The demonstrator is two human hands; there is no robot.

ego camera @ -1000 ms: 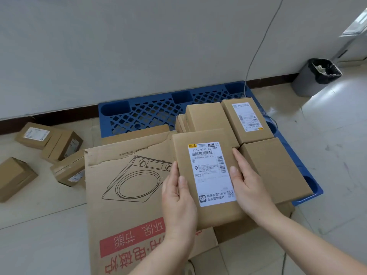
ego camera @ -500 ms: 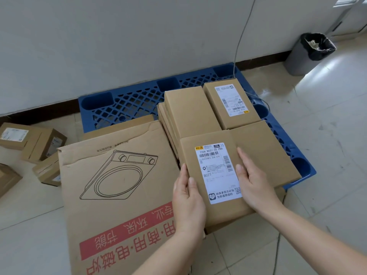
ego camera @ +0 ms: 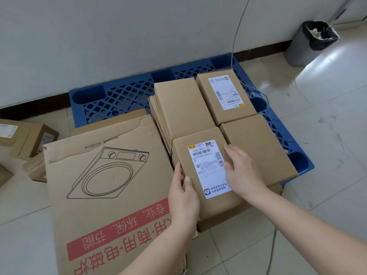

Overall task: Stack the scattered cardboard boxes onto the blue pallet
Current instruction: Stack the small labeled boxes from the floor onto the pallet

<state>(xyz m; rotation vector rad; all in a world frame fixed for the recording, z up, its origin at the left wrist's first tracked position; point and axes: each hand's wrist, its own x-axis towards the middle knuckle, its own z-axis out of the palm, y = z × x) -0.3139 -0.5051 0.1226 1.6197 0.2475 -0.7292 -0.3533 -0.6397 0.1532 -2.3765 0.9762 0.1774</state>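
Observation:
A blue lattice pallet (ego camera: 123, 96) lies against the wall. On its right half sit three brown boxes: a plain one (ego camera: 180, 106), a labelled one (ego camera: 224, 96) behind it to the right, and a plain one (ego camera: 258, 147) at the near right. A fourth labelled box (ego camera: 206, 171) fills the near-left gap, level with them. My left hand (ego camera: 183, 197) grips its left edge and my right hand (ego camera: 242, 171) lies on its top right side. Several scattered boxes (ego camera: 29, 137) remain on the floor at the left.
A large flattened cardboard sheet (ego camera: 107, 185) with a cooker drawing covers the pallet's left front and the floor. A grey bin (ego camera: 309, 42) with a black liner stands at the back right. A thin cable (ego camera: 238, 36) hangs down the wall onto the pallet.
The labelled box has come down and to the right into the gap beside the other three boxes. My right hand has shifted from its side edge onto its top.

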